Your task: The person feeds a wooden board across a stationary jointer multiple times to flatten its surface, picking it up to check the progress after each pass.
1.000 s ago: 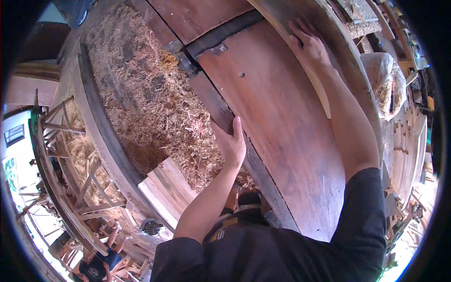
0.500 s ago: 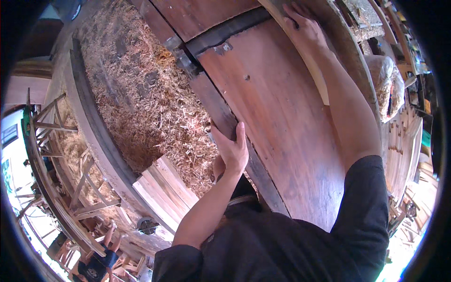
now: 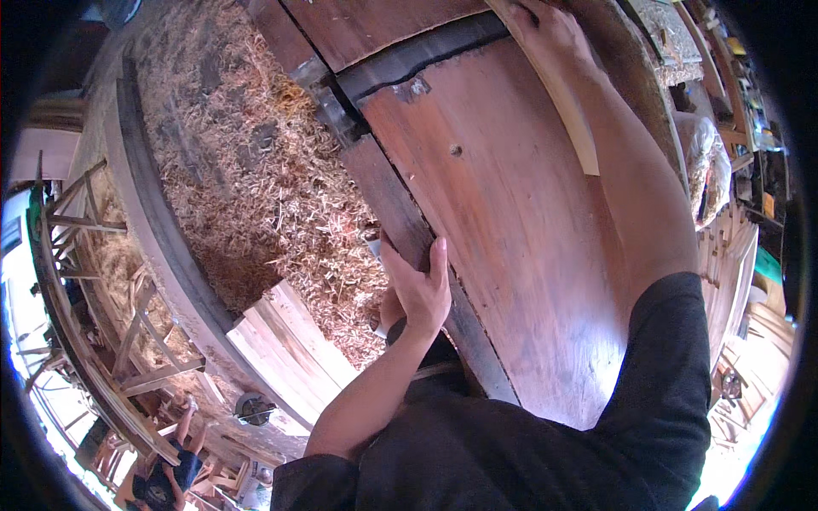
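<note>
A reddish-brown wooden bench surface (image 3: 503,196) lies before me, crossed by a dark slot (image 3: 426,53) toward its far part. My right hand (image 3: 554,41) is at the far right, its fingers curled over a pale wood strip (image 3: 569,115). The strip stands along the right side of the surface, past the slot; its far end runs out of view. My left hand (image 3: 419,285) grips the dark wooden rail (image 3: 388,192) on the bench's left edge, thumb on top and fingers over the outer side, partly hidden.
Wood shavings (image 3: 290,187) cover the floor to the left. Pale boards (image 3: 294,345) lie at lower left beside a long curved-looking beam (image 3: 170,221). A plastic bag (image 3: 705,162) and stacked planks (image 3: 724,272) are at right. Another person (image 3: 170,477) is far off at lower left.
My right hand has slid farther away along the bench, and the pale strip has moved forward with it. My left hand stays on the rail. The view has shifted slightly.
</note>
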Available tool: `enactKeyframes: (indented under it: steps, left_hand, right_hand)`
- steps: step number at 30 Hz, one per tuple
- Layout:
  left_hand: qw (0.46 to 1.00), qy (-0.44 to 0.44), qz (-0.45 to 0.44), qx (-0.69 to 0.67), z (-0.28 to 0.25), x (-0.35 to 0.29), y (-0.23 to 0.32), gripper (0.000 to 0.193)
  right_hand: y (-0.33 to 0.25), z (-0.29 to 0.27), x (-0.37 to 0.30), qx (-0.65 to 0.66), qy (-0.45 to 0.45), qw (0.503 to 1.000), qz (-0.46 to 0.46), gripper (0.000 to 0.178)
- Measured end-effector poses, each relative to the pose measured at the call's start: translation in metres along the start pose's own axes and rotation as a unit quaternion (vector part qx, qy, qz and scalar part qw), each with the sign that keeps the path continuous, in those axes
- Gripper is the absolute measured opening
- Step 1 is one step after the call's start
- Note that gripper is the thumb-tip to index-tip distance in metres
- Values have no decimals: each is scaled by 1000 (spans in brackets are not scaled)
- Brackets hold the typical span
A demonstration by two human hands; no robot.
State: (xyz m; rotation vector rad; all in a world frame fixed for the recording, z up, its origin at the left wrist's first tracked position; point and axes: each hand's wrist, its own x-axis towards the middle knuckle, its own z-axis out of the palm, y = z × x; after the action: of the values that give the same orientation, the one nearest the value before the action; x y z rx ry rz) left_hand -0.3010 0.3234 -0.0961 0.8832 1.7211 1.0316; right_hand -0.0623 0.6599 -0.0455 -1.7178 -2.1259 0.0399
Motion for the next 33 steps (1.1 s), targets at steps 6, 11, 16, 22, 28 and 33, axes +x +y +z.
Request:
enactKeyframes:
  steps: [6, 11, 16, 22, 28, 33]
  left_hand:
    - [1000, -3, 4, 25, -2, 1, -5, 92]
    - [1000, -19, -13, 14, -2, 0, 2, 92]
    - [1000, -11, -21, -7, -2, 3, -2, 92]
    - [997, -19, 21, 65, -5, 3, -12, 93]
    - [998, -22, -30, -40, -5, 4, 0, 96]
    - [997, -28, -51, -45, -6, 4, 9, 100]
  right_hand:
    - [-24, -7, 18, 9, -43, 998, 47, 48]
    - [-12, 2, 34, 11, -55, 997, 58, 51]
    - [-18, 12, 55, 9, -64, 995, 78, 53]
    - [-28, 14, 77, -22, -60, 994, 93, 54]
    - [-22, 34, 101, 18, -39, 996, 76, 51]
    - [-28, 47, 117, 11, 2, 999, 53, 47]
